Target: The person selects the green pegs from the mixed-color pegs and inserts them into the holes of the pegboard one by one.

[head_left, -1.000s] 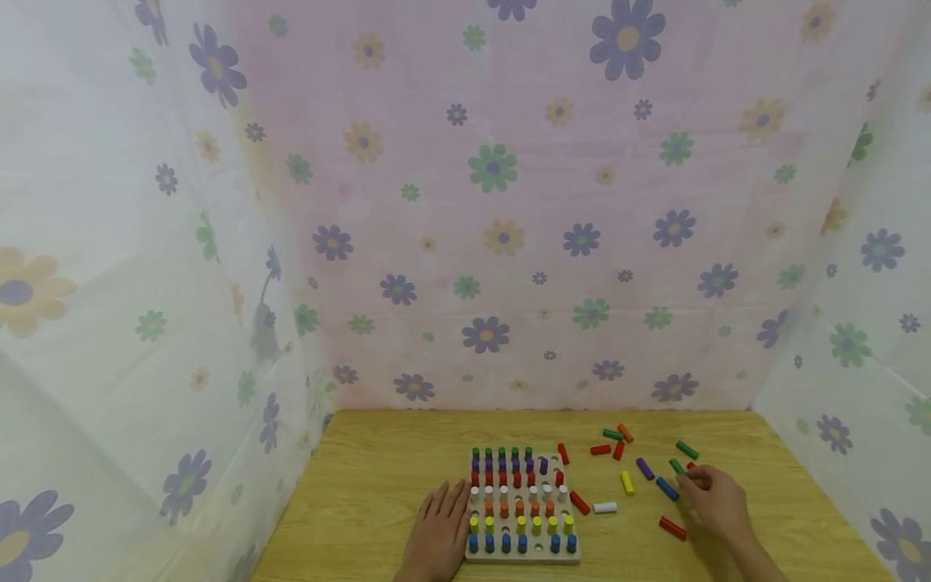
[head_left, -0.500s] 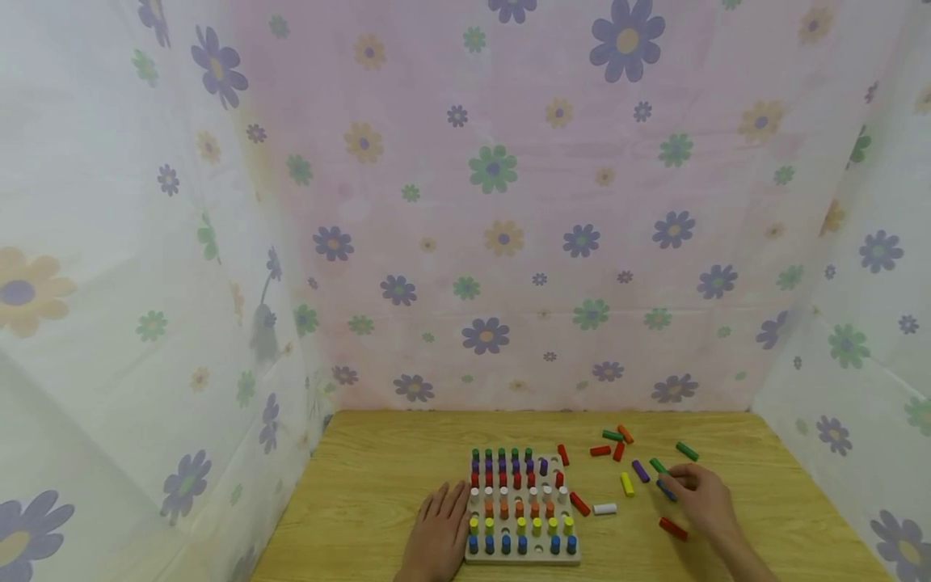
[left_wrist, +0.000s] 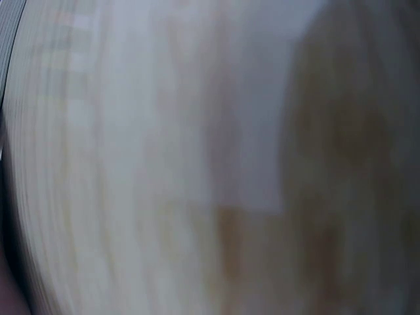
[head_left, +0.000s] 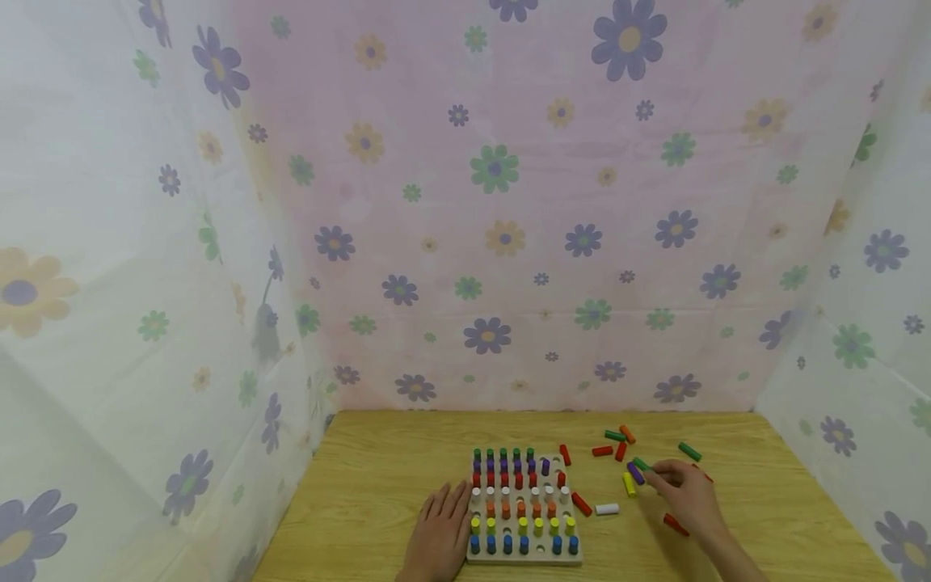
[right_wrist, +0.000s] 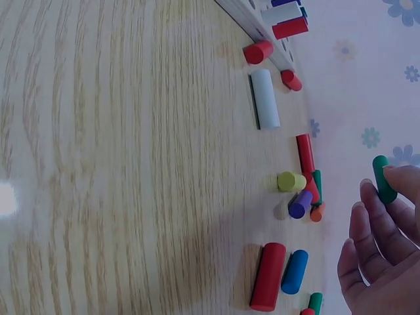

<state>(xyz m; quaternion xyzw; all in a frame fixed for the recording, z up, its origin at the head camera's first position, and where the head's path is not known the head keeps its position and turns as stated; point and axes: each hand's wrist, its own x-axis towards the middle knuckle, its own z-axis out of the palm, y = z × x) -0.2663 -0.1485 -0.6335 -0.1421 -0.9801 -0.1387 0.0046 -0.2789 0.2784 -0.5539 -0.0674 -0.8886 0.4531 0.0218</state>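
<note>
In the head view, my right hand pinches a green peg between thumb and index finger. The right wrist view shows the peg raised off the table, its other fingers loosely bent. Beyond the fingertips lie a purple peg and a yellow peg. My left hand lies flat on the table with its fingers along the left edge of a pegboard. Rows of green, purple, red, white, orange, yellow and blue pegs stand in it, with some bare holes. The left wrist view is blurred.
Loose pegs are scattered right of the board: a white peg, a red peg beside the board, a blue peg, and several others. Flower-printed cloth encloses the wooden table at the back and sides.
My right hand has moved left with the green peg, passing over the blue peg towards the purple one. My left hand and the board stay put.
</note>
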